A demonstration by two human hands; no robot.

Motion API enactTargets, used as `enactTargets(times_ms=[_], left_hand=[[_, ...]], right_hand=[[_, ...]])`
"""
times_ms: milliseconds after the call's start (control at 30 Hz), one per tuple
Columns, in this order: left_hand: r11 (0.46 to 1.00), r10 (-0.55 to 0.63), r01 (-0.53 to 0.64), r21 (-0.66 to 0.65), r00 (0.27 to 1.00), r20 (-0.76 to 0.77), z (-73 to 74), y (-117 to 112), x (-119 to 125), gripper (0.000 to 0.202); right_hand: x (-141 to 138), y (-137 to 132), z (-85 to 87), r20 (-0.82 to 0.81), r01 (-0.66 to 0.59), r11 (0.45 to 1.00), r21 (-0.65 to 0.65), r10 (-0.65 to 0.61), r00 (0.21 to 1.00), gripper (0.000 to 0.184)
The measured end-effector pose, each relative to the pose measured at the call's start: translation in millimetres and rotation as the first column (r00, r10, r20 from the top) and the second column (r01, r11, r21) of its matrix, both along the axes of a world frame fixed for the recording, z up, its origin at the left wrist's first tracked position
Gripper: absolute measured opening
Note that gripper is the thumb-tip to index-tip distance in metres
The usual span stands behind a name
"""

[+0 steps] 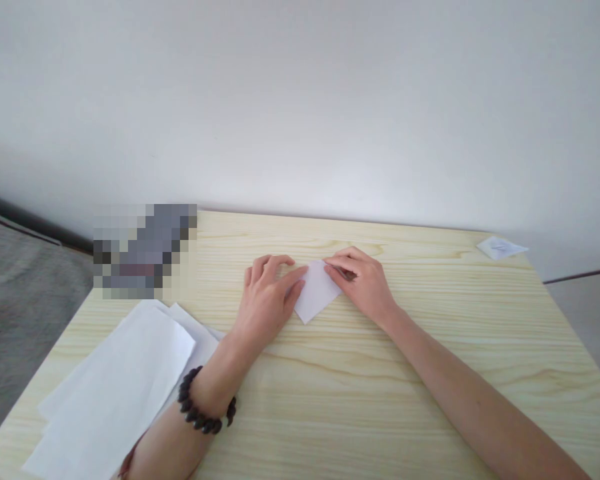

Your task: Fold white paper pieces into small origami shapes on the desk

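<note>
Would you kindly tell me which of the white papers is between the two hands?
The small central paper, touched by the left hand and right hand; the larger sheets lie at left, the folded piece at far right.

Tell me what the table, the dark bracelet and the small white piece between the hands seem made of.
Table: probably smooth wood-look laminate; pale grain shows, though solid wood is possible.
Bracelet: smooth, dark round beads, perhaps wood or stone, too small to tell.
White piece: likely thin matte paper, given its flat face and crisp edges.
</note>
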State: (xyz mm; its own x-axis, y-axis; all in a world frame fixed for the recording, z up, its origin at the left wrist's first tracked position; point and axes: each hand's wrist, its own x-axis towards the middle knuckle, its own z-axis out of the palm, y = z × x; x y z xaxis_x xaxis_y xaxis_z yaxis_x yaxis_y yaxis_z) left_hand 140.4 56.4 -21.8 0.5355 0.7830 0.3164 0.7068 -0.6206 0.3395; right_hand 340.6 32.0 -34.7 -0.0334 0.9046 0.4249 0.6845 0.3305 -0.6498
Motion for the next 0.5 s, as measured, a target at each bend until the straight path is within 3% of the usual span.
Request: enactTargets(times_ms=[167, 333, 500], left_hand=[[0.998, 0.003, 0.001, 0.064, 0.998, -0.062, -5.3, 1, -1, 0.030], [0.998, -0.030, 0.033, 0.054, 0.997, -0.069, -7.3, 2, -2, 0.034], [0.998, -0.062, 0.063, 0.007, 0.994, -0.093, -1.2, 0, -4, 0.034]], right_hand=[[5, -6, -2.5, 0.141, -0.136, 0.988, 0.069, 0.126, 0.982, 0.027], [10, -12, -1.2, 0.269, -0.303, 0.952, 0.048, 0.279, 0.922, 0.036], [16, -13, 2.3, 0.266, -0.390, 0.921, 0.008, 0.374, 0.889, 0.036]])
